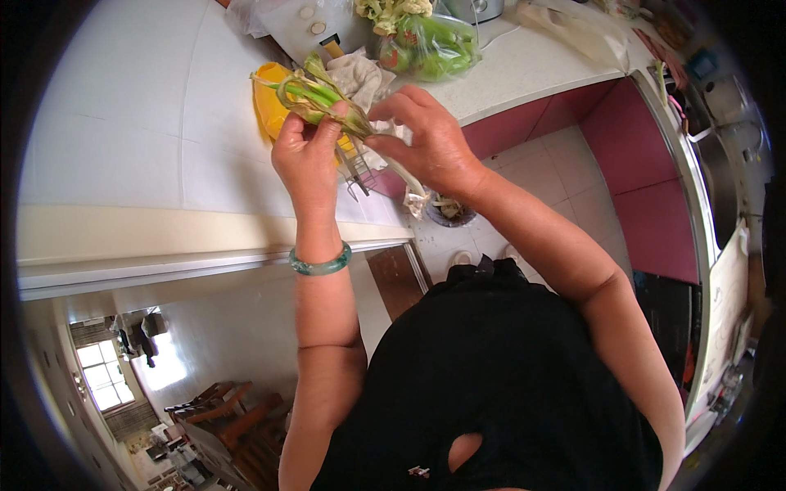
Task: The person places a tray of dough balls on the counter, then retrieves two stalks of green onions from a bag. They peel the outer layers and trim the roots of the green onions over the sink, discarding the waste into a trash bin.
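A long scallion (402,172) slants across in front of me, with green and withered brown leaves at its upper left and a pale stalk running down to a dry root end. My left hand (307,147) pinches the leafy part between thumb and fingers. A green bangle (319,262) circles that wrist. My right hand (427,141) is at the middle of the stalk, its thumb tip against the withered leaf layer. The right index finger is blurred on the far side, so whether it grips is unclear. Behind the hands are a yellow bag (268,101) and a crumpled cloth (359,77).
A wire rack (359,175) hangs below the hands. On the floor, a bowl (451,215) contains scraps. The counter (509,80) bears bagged green vegetables (430,49), cauliflower (390,13) and a plastic bag (574,30). Red cabinets (635,153) and a sink (715,178) stand to the right.
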A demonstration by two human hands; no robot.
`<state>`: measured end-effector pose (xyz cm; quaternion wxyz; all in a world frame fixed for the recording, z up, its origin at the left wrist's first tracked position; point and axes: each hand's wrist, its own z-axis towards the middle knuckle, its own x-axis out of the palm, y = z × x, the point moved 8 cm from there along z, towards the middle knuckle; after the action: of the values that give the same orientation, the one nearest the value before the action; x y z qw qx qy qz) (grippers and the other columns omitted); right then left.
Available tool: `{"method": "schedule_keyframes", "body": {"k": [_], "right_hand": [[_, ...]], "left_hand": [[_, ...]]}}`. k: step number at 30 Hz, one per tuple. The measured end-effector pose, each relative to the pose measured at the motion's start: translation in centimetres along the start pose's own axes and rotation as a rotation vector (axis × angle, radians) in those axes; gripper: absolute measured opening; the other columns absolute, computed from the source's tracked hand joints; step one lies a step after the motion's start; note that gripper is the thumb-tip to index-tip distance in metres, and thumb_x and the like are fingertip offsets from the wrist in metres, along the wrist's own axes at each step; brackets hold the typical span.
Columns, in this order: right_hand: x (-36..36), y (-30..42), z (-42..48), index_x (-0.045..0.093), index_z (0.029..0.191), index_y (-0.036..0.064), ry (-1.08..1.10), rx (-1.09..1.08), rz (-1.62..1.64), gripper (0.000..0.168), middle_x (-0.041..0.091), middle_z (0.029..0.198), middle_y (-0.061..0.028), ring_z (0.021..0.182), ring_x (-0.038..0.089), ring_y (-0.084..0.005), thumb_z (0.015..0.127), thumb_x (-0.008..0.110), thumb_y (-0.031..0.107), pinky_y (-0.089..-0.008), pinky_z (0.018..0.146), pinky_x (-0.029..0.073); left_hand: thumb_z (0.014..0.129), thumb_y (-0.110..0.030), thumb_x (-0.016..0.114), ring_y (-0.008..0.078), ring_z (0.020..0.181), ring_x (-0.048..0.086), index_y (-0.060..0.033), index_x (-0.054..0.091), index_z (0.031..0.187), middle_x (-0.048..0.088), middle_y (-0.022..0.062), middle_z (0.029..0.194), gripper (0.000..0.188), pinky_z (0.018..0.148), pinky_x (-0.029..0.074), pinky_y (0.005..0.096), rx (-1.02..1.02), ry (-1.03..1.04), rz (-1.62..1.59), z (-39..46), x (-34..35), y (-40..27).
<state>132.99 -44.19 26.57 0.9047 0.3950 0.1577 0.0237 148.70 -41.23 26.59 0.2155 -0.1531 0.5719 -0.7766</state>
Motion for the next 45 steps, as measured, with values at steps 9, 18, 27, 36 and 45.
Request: {"method": "schedule_keyframes", "body": {"k": [9,18,27,36,45], "right_hand": [[0.3,-0.2,-3.9,0.060,0.076,0.008,0.198,-0.087,-0.133,0.014,0.052,0.080,-0.0075,0.079,0.053,-0.0284,0.066,0.068,0.009,-0.0384,0.067,0.042],[-0.8,-10.2,-15.4,0.062,0.072,0.015,0.356,0.142,-0.383,0.006,0.052,0.076,-0.0009,0.079,0.052,-0.0206,0.068,0.066,0.017,-0.0358,0.070,0.040],[-2.4,-16.9,-21.7,0.063,0.075,0.018,0.491,0.238,-0.640,0.004,0.055,0.078,-0.0005,0.084,0.053,-0.0202,0.071,0.063,0.019,-0.0366,0.076,0.038],[-9.7,-24.7,-32.7,0.065,0.080,0.019,0.715,0.560,-1.028,0.009,0.059,0.084,-0.0010,0.093,0.055,-0.0201,0.075,0.059,0.022,-0.0374,0.081,0.038],[-16.1,-26.8,-37.9,0.066,0.083,0.020,0.794,0.863,-1.261,0.011,0.062,0.087,-0.0020,0.091,0.058,-0.0209,0.078,0.056,0.021,-0.0383,0.080,0.040]], "left_hand": [[0.078,-0.013,0.069,0.0065,0.062,0.049,0.0001,0.061,0.087,0.060,0.0004,0.077,0.017,0.059,0.041,0.0197,-0.003,-0.059,0.118,0.4,0.4,-0.5],[0.080,-0.015,0.068,0.0059,0.061,0.048,-0.0004,0.062,0.087,0.060,0.0002,0.076,0.017,0.056,0.039,0.0184,0.050,-0.087,0.059,2.6,-0.4,-0.6],[0.079,-0.013,0.068,0.0068,0.059,0.049,0.0001,0.063,0.086,0.062,0.0014,0.077,0.016,0.055,0.040,0.0187,0.127,-0.193,0.025,3.1,-0.6,-2.4],[0.078,-0.014,0.070,0.0084,0.061,0.051,0.0005,0.059,0.084,0.061,0.0042,0.075,0.019,0.058,0.044,0.0198,0.276,-0.385,-0.042,6.2,-5.9,-8.1],[0.080,-0.012,0.067,0.0135,0.068,0.048,0.0049,0.054,0.093,0.055,0.0075,0.080,0.025,0.072,0.047,0.0301,0.328,-0.334,-0.154,8.7,-10.5,-11.7]]}}
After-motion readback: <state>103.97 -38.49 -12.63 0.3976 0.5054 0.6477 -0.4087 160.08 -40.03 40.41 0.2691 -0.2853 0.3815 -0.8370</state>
